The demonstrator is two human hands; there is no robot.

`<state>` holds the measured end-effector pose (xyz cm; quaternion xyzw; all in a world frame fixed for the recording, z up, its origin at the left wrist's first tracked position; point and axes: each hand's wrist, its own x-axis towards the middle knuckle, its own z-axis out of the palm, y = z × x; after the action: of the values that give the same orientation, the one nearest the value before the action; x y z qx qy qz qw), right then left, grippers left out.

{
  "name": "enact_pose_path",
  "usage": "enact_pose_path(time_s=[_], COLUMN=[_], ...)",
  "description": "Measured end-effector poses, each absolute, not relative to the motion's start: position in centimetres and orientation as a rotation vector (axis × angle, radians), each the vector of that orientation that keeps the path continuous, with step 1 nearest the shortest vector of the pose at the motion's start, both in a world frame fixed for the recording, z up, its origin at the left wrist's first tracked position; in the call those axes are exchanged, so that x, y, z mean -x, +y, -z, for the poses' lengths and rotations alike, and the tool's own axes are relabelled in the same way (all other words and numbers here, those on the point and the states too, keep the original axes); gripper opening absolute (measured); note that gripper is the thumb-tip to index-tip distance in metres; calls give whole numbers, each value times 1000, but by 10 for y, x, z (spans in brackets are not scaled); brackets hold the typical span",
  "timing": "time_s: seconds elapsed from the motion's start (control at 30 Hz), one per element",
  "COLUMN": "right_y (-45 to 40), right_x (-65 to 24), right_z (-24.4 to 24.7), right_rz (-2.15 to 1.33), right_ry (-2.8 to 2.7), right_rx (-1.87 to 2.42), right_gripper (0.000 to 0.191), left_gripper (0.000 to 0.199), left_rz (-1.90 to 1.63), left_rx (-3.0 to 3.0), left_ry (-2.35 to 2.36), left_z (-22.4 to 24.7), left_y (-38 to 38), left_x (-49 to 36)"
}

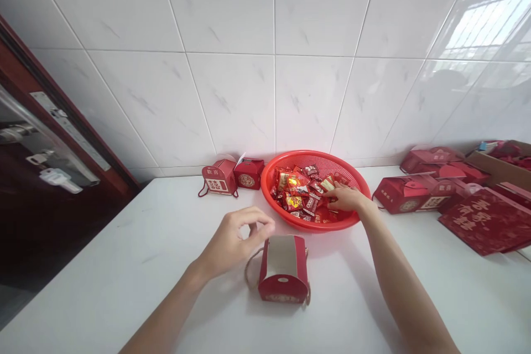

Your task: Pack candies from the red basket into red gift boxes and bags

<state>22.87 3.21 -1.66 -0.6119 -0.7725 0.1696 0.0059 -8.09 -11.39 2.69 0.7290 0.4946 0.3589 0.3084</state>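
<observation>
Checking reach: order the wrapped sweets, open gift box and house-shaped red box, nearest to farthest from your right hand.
1. Wrapped sweets: under the right hand, in the red basket.
2. Open gift box: on the counter, front left.
3. House-shaped red box: against the wall, left.

囍 on a red gift box

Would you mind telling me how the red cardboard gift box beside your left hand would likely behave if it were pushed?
The red cardboard gift box is probably light and fairly stiff, judging by its tan inner card. Its flat sides suggest it would slide rather than roll. The twine handle looks floppy.
</observation>
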Motion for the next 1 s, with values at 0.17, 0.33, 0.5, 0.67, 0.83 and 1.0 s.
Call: enact_pose_path(time_s=[0.17,0.33,0.5,0.67,0.83,1.0], right_y=[35,26,9,-2,-4,-3], right_x=[-232,-226,-211,-194,-183,-178], right_z=[21,11,-9,-24,-20,-14], right_rz=[-520,-675,-1219,-1303,-1281,-1155], right_ry=[-2417,-2370,-1911,-1677,-1676,-1762], right_rx=[1779,1471,972,860,896,950], right_gripper=[36,47,50,39,45,44], left_gripper=[29,31,25,33,49,50], left_rz=[-1624,-1886,-1610,-1465,-1195,-1128], left_rx=[-1683,-2039,-2210,-1639,-1601,-1518], left_ry=[1763,1726,1310,1148,926,821], left_z=[-5,10,5,0,-1,-1], left_y=[-97,-75,-40,-3,7,3], left_x=[75,76,57,33,29,31])
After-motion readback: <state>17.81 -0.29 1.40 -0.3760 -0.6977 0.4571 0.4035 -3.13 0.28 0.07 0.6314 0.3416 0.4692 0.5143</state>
